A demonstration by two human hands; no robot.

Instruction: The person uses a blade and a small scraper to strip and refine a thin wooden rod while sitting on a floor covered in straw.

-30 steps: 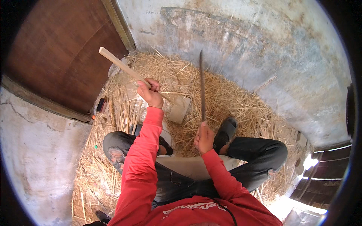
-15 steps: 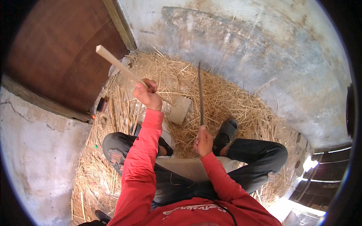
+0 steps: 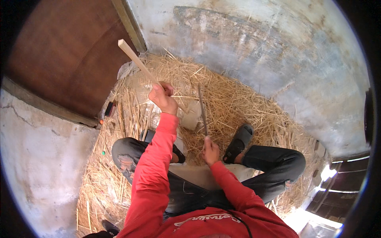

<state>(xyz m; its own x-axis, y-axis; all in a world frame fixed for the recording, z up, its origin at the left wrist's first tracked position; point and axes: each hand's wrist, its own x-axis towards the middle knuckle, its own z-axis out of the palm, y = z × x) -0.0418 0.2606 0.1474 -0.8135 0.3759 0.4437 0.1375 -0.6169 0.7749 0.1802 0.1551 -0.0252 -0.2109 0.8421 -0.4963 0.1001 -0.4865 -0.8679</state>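
My left hand point(image 3: 163, 98) is closed round a pale, squared wooden stick point(image 3: 137, 59). The stick slants up to the far left, and its thinner lower end points down by a pale stone block point(image 3: 191, 117); whether it touches the block, I cannot tell. Lower and to the right, my right hand point(image 3: 210, 151) grips a long, narrow, dark-bladed knife point(image 3: 202, 113) by its handle, which the fingers hide. The blade points away from me, apart from the stick, with its tip over the straw.
Loose straw point(image 3: 230, 99) covers the ground around my sandalled feet point(image 3: 239, 142). A weathered wall point(image 3: 254, 43) curves behind, with a brown door panel point(image 3: 67, 55) at the left. A small dark brush-like object point(image 3: 110, 109) lies by the door sill. My bent knees flank a pale seat point(image 3: 198, 174).
The knife's tip has swung left and toward me. My left hand and the stick have shifted right, and the stick's upper end stands steeper. The whole view has slid slightly.
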